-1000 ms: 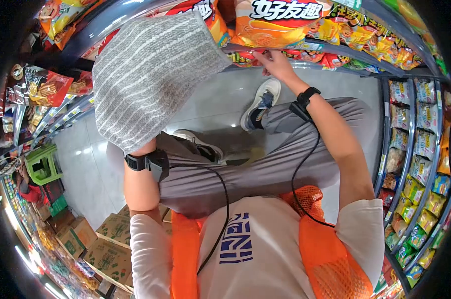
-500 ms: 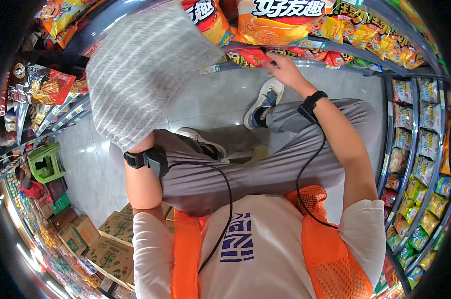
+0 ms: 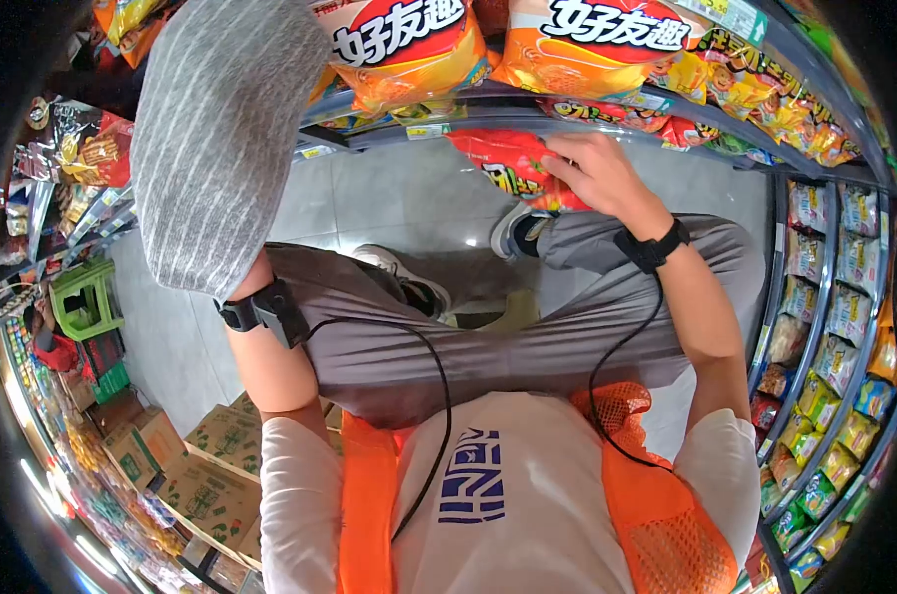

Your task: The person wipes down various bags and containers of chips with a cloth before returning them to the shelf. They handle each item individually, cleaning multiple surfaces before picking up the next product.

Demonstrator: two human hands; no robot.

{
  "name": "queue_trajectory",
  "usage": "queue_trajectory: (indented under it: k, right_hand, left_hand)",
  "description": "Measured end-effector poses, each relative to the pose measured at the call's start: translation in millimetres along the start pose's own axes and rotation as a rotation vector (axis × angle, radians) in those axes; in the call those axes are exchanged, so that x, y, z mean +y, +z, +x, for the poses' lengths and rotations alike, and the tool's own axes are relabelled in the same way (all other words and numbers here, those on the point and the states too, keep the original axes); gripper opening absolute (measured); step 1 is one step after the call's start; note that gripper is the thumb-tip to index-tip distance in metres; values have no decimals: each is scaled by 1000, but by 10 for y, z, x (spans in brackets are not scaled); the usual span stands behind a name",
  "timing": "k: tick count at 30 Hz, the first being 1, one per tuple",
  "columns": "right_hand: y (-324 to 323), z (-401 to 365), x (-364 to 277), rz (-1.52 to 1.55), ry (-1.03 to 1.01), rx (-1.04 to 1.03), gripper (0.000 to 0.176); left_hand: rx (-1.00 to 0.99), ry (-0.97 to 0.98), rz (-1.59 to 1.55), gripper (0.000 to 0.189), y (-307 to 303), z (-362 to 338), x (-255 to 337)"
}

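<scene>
A grey cloth with pale stripes (image 3: 211,148) drapes over my left hand (image 3: 254,279), down to the wristband. Only a bit of skin at the wrist shows, so the fingers are hidden. The cloth hangs beside the lower shelf at the left. My right hand (image 3: 597,170) grips the right end of a red bag of snacks (image 3: 503,163). This bag is off the shelf, held over the floor above one shoe. Large orange chip bags (image 3: 409,59) stand on the shelf above it.
Red snack bags (image 3: 607,114) lie on the low shelf in front. Racks of small packets (image 3: 849,257) line the right side. Cardboard boxes (image 3: 211,500) and a green plastic stool (image 3: 84,302) stand at the left. Black cables (image 3: 447,396) run from both wristbands.
My right hand has drawn the red bag of snacks out from the low shelf toward me. My left hand and the cloth have moved left.
</scene>
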State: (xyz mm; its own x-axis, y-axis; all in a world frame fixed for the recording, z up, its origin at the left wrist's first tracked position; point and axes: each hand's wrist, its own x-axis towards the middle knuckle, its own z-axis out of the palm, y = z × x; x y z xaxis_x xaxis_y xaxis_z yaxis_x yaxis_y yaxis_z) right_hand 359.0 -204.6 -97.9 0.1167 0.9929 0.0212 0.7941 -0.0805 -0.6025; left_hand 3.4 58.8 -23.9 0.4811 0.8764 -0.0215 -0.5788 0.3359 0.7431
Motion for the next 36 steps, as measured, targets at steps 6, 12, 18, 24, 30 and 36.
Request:
queue_trajectory:
  k: [6, 12, 18, 24, 30, 36]
  right_hand:
    - [-232, 98, -427, 295, -283, -84, 27]
    - [-510, 86, -815, 714, -491, 43, 30]
    - [-391, 58, -956, 1368, -1, 324, 22]
    - [-345, 99, -898, 1550, 288, 689, 32]
    - [-542, 156, -915, 1249, 324, 864, 35]
    - [-484, 190, -1014, 1253, 194, 839, 33]
  left_hand:
    - [-13, -32, -29, 46, 87, -2, -31]
    - [-138, -338, 76, 46, 522, -256, -301]
    - [-478, -990, -31, 45, 1083, -691, -814]
    - [-436, -1097, -429, 49, 1236, -957, -1264]
    - [-213, -1170, -487, 51, 1398, -1114, -1320]
    - [-316, -903, -453, 54, 1512, -790, -959]
